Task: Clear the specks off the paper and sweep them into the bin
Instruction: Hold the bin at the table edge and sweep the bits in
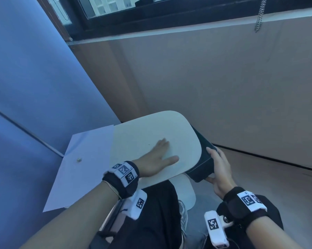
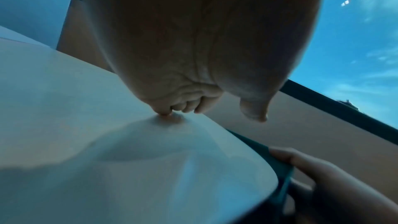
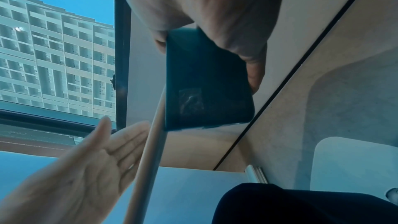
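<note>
A small white tabletop (image 1: pixel 137 139) stands in front of me. My left hand (image 1: pixel 160 155) lies flat on it with straight fingers, near the right edge. My right hand (image 1: pixel 218 169) grips a dark teal bin (image 1: pixel 201 159), held tilted just below the table's right edge; in the right wrist view the bin (image 3: pixel 206 81) sits between thumb and fingers. A white sheet of paper (image 1: pixel 83 166) overhangs the table's left side, with one small pale speck (image 1: pixel 78 159) on it. A tiny dark speck (image 1: pixel 149 144) lies on the tabletop left of my fingers.
A blue partition (image 1: pixel 34 87) rises close on the left. A beige wall (image 1: pixel 223 87) and a dark window frame (image 1: pixel 151 20) are ahead. My dark-trousered legs (image 1: pixel 151 221) are under the table, with beige floor (image 1: pixel 277 177) to the right.
</note>
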